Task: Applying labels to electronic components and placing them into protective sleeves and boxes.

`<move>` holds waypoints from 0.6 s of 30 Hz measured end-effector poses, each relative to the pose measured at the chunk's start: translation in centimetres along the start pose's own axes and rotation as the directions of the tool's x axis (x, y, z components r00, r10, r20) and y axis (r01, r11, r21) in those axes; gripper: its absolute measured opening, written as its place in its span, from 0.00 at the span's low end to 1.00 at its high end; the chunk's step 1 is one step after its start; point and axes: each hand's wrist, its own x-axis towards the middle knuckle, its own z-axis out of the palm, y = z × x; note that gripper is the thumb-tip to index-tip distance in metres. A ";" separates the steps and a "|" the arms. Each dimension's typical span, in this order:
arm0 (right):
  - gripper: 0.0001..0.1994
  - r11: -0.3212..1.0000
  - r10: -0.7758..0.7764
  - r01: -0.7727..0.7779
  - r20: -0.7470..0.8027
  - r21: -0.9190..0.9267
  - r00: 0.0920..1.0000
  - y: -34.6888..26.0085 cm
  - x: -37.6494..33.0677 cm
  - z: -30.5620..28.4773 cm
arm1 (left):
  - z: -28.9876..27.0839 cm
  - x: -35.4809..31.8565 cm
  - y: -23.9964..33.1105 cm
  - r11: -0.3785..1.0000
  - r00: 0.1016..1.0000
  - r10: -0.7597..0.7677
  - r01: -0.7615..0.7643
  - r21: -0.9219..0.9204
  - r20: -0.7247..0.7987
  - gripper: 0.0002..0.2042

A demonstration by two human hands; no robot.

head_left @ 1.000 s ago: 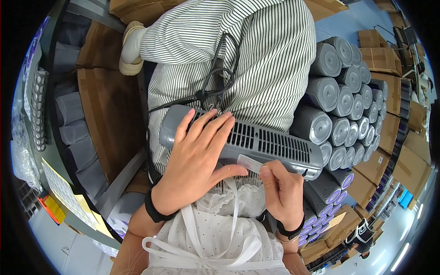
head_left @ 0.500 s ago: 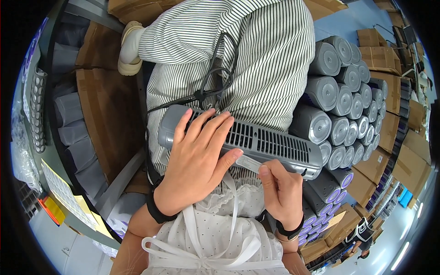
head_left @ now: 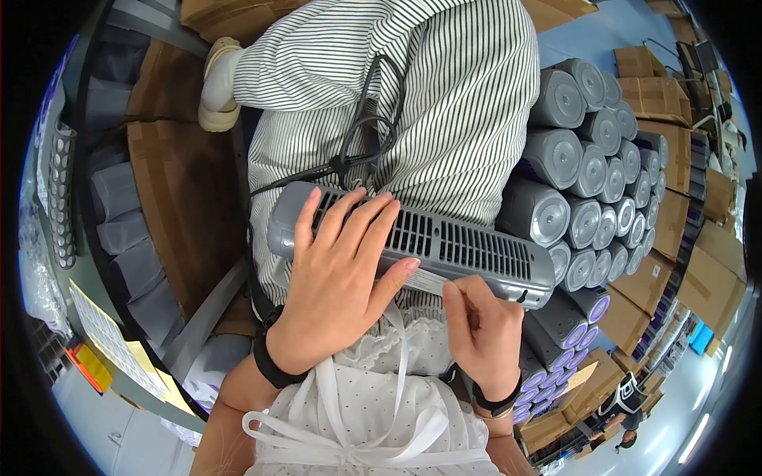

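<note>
A long grey slotted appliance housing lies slantwise across my lap, vents upward. My left hand rests on its left part with fingers spread over the slots. The left thumb reaches the edge beside a narrow white label on the housing's near side. At the label's right end, my right hand has curled fingers, with the thumb tip against the label. Whether those fingers grip anything is hidden. A black cord, bundled in loops, lies on my striped trousers just beyond the housing.
Stacked grey cylindrical housings stand close on the right, above purple-ringed ones. On the left are an open cardboard box, more grey housings and a grey table edge with a yellow-backed sheet. Another person is far right.
My right hand has shifted slightly up and left along the label. The left hand keeps its spread place on the housing. The whole view has moved a little.
</note>
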 end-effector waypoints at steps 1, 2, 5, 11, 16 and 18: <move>0.06 0.999 -0.012 0.011 -0.013 -0.044 1.000 0.0 0.0 0.1 | 0.0 0.0 0.0 1.000 1.000 -0.007 0.007 0.002 0.000 0.25; 0.06 0.999 -0.010 0.010 -0.013 -0.044 1.000 0.0 -0.1 0.1 | 0.0 -0.1 0.0 1.000 1.000 -0.014 0.014 0.004 0.000 0.25; 0.06 0.998 -0.011 0.008 -0.047 -0.064 0.999 -0.1 -0.2 0.4 | 0.1 -0.1 -0.1 1.000 1.000 -0.012 0.012 0.008 0.004 0.25; 0.07 0.993 -0.006 -0.001 -0.066 -0.115 0.998 -0.3 -0.1 0.5 | 0.0 -0.1 -0.1 0.999 0.998 -0.030 0.029 0.013 0.057 0.26; 0.08 0.995 -0.007 -0.001 -0.079 -0.100 0.997 -0.4 0.0 0.7 | 0.4 -0.2 0.0 0.998 0.999 -0.032 0.030 0.057 0.031 0.27; 0.08 0.994 -0.007 -0.001 -0.077 -0.106 0.997 -0.3 0.0 0.6 | 0.4 -0.1 0.0 0.998 0.999 -0.028 0.026 0.061 0.023 0.27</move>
